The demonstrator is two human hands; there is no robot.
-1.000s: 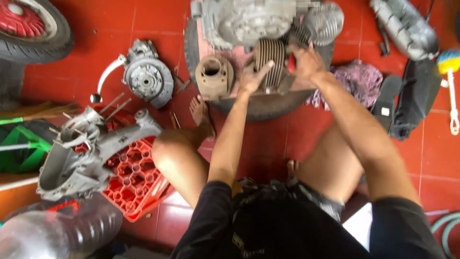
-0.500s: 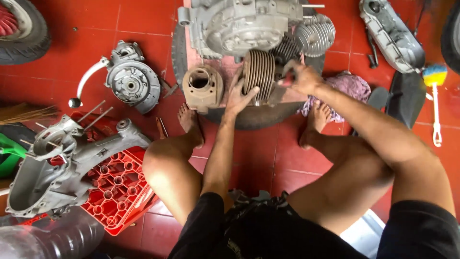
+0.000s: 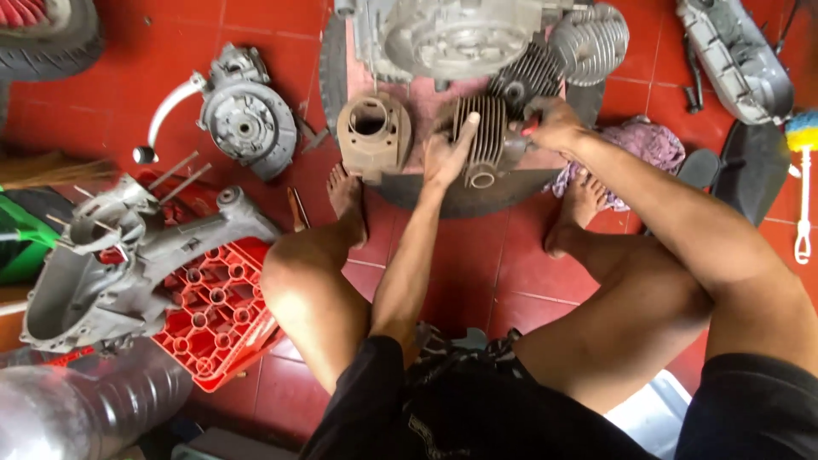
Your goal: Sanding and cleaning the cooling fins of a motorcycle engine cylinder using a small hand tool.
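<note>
- My left hand [image 3: 447,153] lies flat and spread against the near side of the dark finned metal cylinder [image 3: 487,136], which sits on the round dark board [image 3: 460,198] just below the grey aluminium engine case [image 3: 452,36].
- My right hand [image 3: 554,123] curls around the cylinder's far side; what its fingertips pinch, I cannot tell.
- I judge that even pressure from both sides keeps the fins square and stops tilting.
- The tan, rusty spare cylinder [image 3: 373,135] stands just left of it, apart.
</note>
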